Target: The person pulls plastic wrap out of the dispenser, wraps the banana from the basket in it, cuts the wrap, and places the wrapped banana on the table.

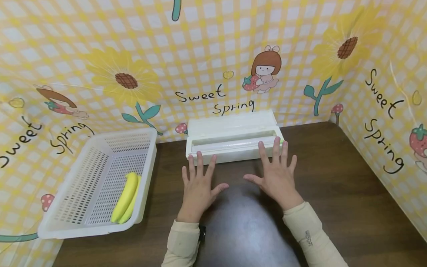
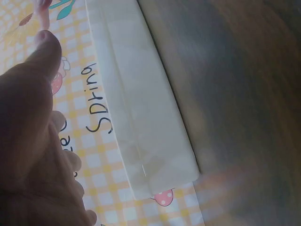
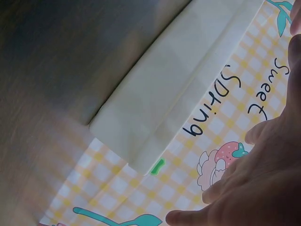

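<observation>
A long white box stands at the back of the table with its lid raised. Inside lies a pale, shiny roll, which looks like plastic wrap. My left hand, fingers spread, is at the box's front left. Fingers likewise spread, my right hand is at its front right. Neither hand holds anything; whether fingertips touch the box I cannot tell. In the left wrist view, the box's plain front shows beside the thumb. A small green piece sticks out at one end in the right wrist view.
To the left stands a white perforated basket holding yellow bananas. The dark brown table meets a yellow checked cloth with printed flowers and lettering at the back and both sides.
</observation>
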Demonstrator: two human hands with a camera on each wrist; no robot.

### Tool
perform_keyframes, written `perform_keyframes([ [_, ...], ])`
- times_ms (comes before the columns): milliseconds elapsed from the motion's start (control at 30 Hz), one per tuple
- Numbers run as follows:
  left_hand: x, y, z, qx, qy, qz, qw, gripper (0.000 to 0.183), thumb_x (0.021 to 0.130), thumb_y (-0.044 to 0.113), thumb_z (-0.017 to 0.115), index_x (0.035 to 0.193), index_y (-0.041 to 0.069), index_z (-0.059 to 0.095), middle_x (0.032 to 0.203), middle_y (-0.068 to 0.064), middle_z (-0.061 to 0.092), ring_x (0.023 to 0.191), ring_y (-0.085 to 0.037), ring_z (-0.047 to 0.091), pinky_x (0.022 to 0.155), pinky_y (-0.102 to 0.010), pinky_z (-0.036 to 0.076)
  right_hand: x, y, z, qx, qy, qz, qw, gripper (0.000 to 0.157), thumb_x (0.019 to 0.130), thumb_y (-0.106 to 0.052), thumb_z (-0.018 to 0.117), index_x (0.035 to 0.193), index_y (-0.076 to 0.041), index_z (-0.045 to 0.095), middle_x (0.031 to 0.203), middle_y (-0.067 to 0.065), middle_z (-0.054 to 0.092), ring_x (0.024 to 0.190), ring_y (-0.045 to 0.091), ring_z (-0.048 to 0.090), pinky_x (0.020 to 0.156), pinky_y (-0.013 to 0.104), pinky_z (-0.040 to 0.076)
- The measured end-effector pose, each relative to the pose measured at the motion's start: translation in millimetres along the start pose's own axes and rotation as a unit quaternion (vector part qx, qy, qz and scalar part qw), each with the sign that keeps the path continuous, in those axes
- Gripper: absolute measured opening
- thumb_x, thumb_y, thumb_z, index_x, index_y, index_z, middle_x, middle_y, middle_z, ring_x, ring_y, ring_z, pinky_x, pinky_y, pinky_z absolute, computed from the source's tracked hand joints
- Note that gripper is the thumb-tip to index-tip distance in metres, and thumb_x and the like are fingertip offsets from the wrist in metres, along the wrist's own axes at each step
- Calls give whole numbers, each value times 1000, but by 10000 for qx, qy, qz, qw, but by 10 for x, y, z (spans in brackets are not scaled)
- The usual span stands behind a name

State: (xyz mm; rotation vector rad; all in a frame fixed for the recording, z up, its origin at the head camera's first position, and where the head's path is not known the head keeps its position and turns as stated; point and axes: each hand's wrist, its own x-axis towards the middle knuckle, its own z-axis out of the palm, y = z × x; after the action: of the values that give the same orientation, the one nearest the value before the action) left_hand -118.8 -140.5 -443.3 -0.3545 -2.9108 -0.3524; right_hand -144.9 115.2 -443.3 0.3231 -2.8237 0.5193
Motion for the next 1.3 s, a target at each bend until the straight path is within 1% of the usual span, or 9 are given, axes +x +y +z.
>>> perform_keyframes([
  [167,7,2,-13,11,59,-12,10000,95,89,66,61,163,27,18,166,-23,3,150,-44,-6,114,-69,5,19,-9,-18,18,3,-4,10000,117,78,-73,70,164,-17,13,164,26,-12,148,44,-19,104,80,7],
  [267,9,0,-15,5,65,-30,10000,94,89,64,63,163,27,18,166,-23,4,151,-44,-6,114,-68,5,24,-9,-27,25,-37,18,10000,117,79,-74,69,164,-18,12,164,26,-12,148,43,-19,105,80,7],
  [467,4,1,-24,-20,-40,-108,9999,91,91,63,63,163,27,20,166,-22,3,151,-43,-7,114,-68,6,11,20,-35,34,-167,117,9998,118,80,-74,68,164,-20,6,163,24,-16,147,42,-21,105,79,6],
  [567,6,-1,-25,-43,-43,-128,9999,91,91,62,63,163,27,20,166,-22,3,151,-43,-7,114,-68,5,8,37,-41,73,-138,136,9998,118,80,-73,68,164,-20,6,164,25,-14,147,42,-21,105,79,6],
  [733,13,-29,-14,-79,5,-148,9999,90,92,59,65,163,26,22,166,-22,4,151,-43,-5,113,-69,6,19,66,-59,147,-62,144,9998,117,80,-71,69,164,-19,7,164,26,-12,148,44,-18,105,80,6],
  [867,22,-84,-11,-173,-16,-228,9996,86,94,53,66,162,24,23,166,-22,5,151,-44,-2,113,-70,6,36,110,-99,323,-139,263,9990,108,87,-66,66,164,-18,7,164,26,-14,148,46,-15,105,79,3],
  [1033,31,-179,-44,-493,-37,-401,9980,82,96,44,68,162,21,25,166,-22,5,151,-42,-6,113,-70,3,61,214,-204,553,-208,510,9969,90,97,-48,64,163,-12,15,164,27,-9,149,47,-11,105,79,1],
  [1133,26,-235,-77,-595,-68,-534,9968,80,97,43,66,162,19,25,166,-22,5,151,-40,-8,113,-69,1,69,278,-266,735,-183,615,9952,83,99,-40,64,162,-9,19,164,29,-5,149,47,-9,106,78,1],
  [1300,23,-313,-99,-625,-131,-693,9955,79,98,43,65,162,18,25,166,-23,5,151,-39,-10,113,-68,-1,73,335,-320,1001,-88,690,9925,79,100,-34,64,161,-7,21,163,30,-2,149,48,-5,107,77,1],
])
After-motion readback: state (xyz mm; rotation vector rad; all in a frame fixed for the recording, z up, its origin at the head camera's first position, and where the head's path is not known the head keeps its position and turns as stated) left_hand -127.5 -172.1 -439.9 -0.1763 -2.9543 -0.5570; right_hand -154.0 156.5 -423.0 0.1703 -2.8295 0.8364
